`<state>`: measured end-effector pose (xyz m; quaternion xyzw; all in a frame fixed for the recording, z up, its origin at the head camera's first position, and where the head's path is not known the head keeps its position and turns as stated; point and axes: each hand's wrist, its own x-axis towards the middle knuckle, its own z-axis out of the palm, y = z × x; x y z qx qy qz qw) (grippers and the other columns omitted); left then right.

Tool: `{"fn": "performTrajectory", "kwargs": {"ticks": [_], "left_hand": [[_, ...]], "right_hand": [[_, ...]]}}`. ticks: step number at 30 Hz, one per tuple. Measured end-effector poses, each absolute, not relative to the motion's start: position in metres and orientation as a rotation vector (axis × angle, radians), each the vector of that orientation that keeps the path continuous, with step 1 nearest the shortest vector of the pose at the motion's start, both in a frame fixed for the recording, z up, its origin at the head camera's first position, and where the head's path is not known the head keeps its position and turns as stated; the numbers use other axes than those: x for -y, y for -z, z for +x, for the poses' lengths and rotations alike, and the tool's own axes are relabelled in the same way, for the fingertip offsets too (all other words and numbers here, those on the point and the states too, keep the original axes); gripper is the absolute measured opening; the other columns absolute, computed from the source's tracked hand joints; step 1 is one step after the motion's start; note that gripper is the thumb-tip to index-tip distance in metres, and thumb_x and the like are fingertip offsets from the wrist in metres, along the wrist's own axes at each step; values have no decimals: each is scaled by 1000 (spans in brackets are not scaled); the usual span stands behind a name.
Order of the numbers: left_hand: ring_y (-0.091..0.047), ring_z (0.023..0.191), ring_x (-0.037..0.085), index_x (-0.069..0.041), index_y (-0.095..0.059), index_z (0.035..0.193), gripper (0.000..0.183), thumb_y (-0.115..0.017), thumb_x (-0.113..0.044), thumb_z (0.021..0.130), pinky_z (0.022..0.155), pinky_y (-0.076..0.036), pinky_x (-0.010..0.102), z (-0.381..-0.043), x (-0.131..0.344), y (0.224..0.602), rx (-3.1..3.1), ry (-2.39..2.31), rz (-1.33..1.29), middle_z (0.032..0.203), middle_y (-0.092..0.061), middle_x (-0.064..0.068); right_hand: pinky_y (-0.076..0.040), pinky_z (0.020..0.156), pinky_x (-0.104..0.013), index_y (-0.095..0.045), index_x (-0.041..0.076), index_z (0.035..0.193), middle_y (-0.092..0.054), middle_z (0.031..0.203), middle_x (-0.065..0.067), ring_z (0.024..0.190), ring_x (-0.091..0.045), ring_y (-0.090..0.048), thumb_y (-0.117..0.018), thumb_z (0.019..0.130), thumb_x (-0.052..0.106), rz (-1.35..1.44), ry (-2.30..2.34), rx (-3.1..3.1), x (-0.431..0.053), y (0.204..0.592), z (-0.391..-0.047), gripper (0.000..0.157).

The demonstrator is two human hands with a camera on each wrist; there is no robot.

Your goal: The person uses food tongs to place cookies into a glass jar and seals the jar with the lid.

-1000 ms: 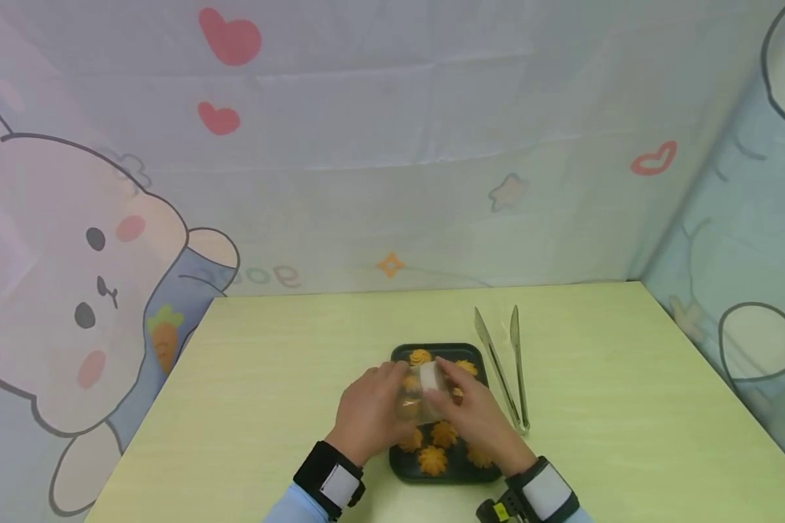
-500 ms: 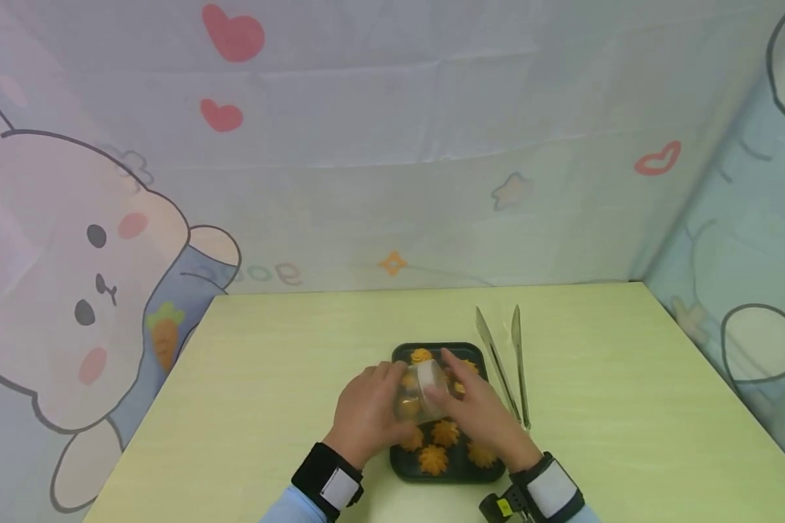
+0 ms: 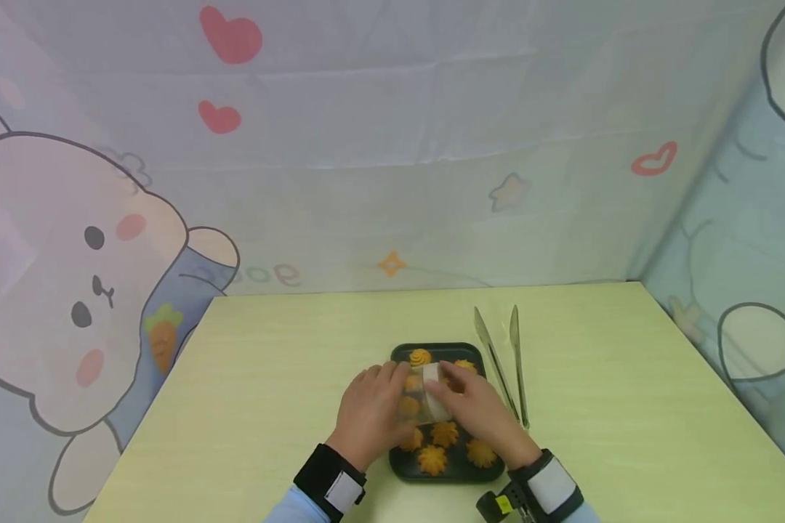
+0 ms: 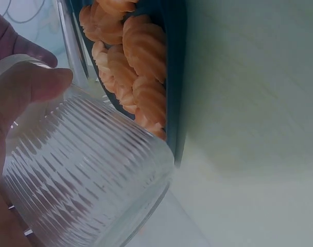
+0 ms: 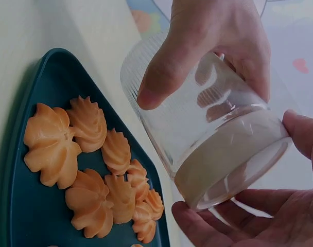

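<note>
My left hand [image 3: 369,410] grips the body of a clear ribbed glass jar [image 4: 94,170]. The jar lies on its side in the air over a dark green tray [image 3: 399,465] of piped cookies [image 3: 432,460]. At its right end is a whitish lid [image 5: 233,159] with a clear top. My right hand [image 3: 480,418] holds that lid by its rim, thumb on one side and fingers on the other in the right wrist view. No cookies show inside the jar; those seen through the glass in the head view lie behind it. Part of the tray is hidden by both hands.
Metal tongs [image 3: 520,363] lie spread on the table just right of the tray, their tips pointing away. The pale yellow-green table [image 3: 288,349] ends at a printed cloth backdrop [image 3: 366,145] behind and at the right.
The fingers of my right hand have shifted around the lid, with the index finger straightening and then bending back in. My left hand and the jar stay nearly in place.
</note>
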<state>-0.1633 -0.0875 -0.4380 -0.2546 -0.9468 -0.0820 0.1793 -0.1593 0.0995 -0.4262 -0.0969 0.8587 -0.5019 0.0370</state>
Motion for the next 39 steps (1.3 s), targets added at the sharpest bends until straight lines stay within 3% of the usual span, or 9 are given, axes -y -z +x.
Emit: {"fn": "performTrajectory", "kwargs": {"ticks": [8,16,23,26,30,39], "left_hand": [[-57,85,20,-11,-54,126,77,-79,-36,57,61,-53,36,-163,91,436,2793,470,-726,104,-64,5],[-54,82,17,-11,-53,130,84,-80,-40,56,58,-48,32,-164,95,428,2926,638,-714,109,-65,4],[-57,85,20,-11,-53,126,78,-80,-39,58,60,-52,35,-162,94,427,2810,445,-725,104,-63,4],[-58,87,22,-10,-53,125,78,-80,-38,57,63,-54,37,-162,93,427,2746,382,-735,104,-63,5],[-59,87,23,-10,-52,125,80,-81,-39,56,66,-55,38,-163,93,427,2692,338,-749,103,-64,6],[-59,87,22,-11,-52,124,79,-81,-38,57,65,-55,37,-163,92,426,2693,331,-761,101,-63,6]], "right_hand": [[-53,87,-52,-40,-2,142,-47,138,-27,118,-39,-49,-63,92,32,-561,1585,-2573,-110,431,-159,65],[-44,94,-62,-36,6,146,-35,146,-23,122,-39,-43,-69,88,26,-833,1628,-2455,-119,432,-162,70],[-38,100,-63,-27,5,149,-32,149,-25,128,-41,-38,-66,90,29,-668,1651,-2506,-115,429,-161,75],[-49,91,-57,-27,3,149,-36,148,-24,127,-40,-40,-59,93,39,-475,1625,-2541,-111,424,-161,74],[-55,83,-50,-34,1,146,-45,142,-26,120,-38,-49,-51,94,49,-316,1570,-2574,-105,419,-160,73],[-56,80,-47,-39,-1,143,-52,135,-26,114,-37,-54,-53,95,45,-374,1549,-2593,-106,419,-160,69]]}}
